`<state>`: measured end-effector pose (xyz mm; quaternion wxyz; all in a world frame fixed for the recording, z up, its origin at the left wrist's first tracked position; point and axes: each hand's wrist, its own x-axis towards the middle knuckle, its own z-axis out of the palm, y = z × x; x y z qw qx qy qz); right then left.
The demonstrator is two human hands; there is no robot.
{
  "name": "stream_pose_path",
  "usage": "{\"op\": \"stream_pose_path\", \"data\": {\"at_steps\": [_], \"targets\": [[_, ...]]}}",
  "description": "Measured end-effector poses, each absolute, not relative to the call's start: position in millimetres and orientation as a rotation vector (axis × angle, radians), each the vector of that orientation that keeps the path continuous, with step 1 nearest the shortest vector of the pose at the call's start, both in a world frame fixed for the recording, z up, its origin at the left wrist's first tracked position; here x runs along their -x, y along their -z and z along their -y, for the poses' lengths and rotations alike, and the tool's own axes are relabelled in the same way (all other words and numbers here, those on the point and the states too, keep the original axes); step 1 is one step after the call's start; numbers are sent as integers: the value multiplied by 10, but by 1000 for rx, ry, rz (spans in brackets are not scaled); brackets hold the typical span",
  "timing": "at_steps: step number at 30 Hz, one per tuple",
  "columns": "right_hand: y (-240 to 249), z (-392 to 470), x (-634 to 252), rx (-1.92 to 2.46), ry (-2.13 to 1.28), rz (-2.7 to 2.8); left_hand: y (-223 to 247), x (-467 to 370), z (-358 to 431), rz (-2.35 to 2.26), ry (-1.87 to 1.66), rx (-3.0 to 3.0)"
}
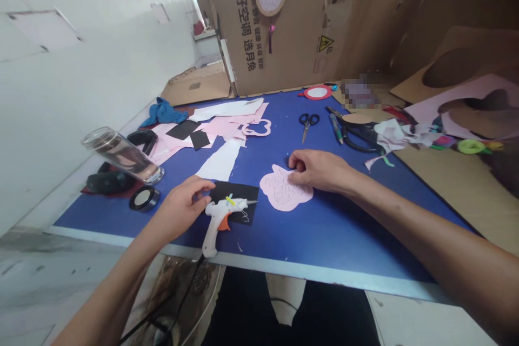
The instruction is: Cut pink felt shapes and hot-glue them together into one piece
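Observation:
My left hand (187, 204) is half curled beside the back end of a white hot glue gun (214, 221). Its thumb and fingers are apart, with nothing between them. The glue gun has an orange trigger and lies on its side, its nozzle over a black square sheet (233, 190). To the right, my right hand (314, 168) is closed at the upper right edge of a pink flower-shaped paper cutout (284, 192) with a wrinkled surface. Its thumb rests over the cutout. A small dark spot shows beside the fingertips; whatever they pinch is hidden.
Scissors (308, 125), a green pen (336, 128) and a red-rimmed oval (318, 92) lie farther back. Pink and white paper scraps (221, 159) spread at left, near a water glass (125, 157) and a round black container (145, 198). Cardboard (300, 21) stands behind.

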<state>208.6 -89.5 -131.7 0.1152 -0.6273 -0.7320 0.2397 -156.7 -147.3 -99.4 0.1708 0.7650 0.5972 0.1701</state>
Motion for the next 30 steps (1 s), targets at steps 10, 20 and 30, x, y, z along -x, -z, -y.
{"op": "stream_pose_path", "data": {"at_steps": [10, 20, 30], "targets": [[1311, 897, -2088, 1840, -697, 2140, 1094, 1606, 1113, -1499, -295, -2209], [1309, 898, -2088, 1840, -699, 2146, 1182, 1681, 1138, -1445, -341, -2245], [1286, 913, -2079, 1848, -719, 2144, 1251, 1731, 1137, -1529, -413, -2329]]}}
